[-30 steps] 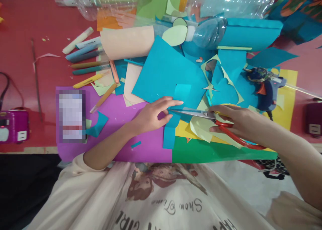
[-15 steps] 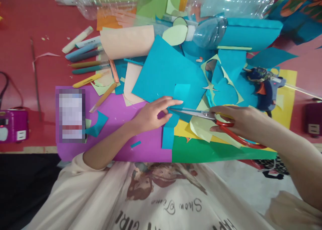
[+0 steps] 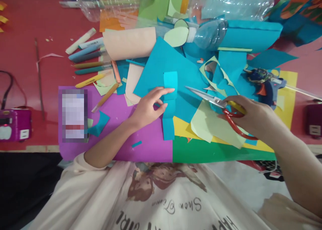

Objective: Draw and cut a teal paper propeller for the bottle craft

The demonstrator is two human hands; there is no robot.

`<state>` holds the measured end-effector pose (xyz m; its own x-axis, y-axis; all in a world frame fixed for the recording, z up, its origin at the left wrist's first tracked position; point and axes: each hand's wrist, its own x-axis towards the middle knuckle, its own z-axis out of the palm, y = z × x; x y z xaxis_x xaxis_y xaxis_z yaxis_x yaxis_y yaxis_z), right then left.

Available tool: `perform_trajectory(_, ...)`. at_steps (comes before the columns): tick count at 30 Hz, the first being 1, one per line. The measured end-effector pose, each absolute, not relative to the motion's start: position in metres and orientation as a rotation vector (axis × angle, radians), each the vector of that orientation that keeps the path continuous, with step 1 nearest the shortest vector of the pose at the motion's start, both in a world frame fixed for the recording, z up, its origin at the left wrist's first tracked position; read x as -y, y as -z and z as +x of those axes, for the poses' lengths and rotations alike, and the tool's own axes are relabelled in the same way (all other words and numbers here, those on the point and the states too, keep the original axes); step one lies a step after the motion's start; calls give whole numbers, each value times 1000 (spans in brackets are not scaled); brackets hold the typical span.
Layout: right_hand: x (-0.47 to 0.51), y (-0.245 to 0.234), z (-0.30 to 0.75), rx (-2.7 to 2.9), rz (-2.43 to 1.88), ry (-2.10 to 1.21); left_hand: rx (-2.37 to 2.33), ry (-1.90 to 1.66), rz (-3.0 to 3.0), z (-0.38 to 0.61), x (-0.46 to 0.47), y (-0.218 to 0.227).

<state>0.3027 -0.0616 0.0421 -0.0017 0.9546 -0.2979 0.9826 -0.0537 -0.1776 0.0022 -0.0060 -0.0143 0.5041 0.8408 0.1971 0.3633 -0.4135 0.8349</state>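
Well to the left of the fingers of the left hand (image 3: 148, 109), a purple device (image 3: 16, 125) sits on the red table (image 3: 20, 58), whose surface spreads broadly as far as the markers (image 3: 88, 67). Closer to those fingers, a phone (image 3: 73, 117) (its screen is blurred out) lies along the left edge of a purple sheet (image 3: 151, 136), and a wide stretch of that sheet runs between phone and wrist. The left fingers grasp a creased blue strip (image 3: 169, 112): the index lies across its face, the thumb tip is at its left edge, and its ends reach past them both ways. Just right of the index tip, a narrow gap over the large blue sheet (image 3: 187, 69) parts the strip from the point of the scissors (image 3: 210, 98). The right hand (image 3: 251, 112) has its fingers wrapped round their handles. On the body side of these fingers, pale green scraps (image 3: 207, 122) overlap a green sheet (image 3: 201, 151) that stretches to its near edge. Beyond the right knuckles, a glue gun (image 3: 269, 89) on a yellow sheet (image 3: 289, 89) tightens the room.
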Motion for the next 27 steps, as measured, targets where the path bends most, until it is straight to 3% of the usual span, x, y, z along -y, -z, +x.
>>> perform_trajectory(5,65,-33,318,-1904,2328,407,-986,-816,1954,3,6,14)
perform_trajectory(13,75,-41,305,-2192,2203,30,-972,-819,1834,5,6,12)
perform_trajectory(18,76,-17,258,-3067,1756,347,-1021,-793,1609,5,3,9)
perform_trajectory(27,65,2,204,-3293,1515,683,-1043,-843,1607,5,3,10)
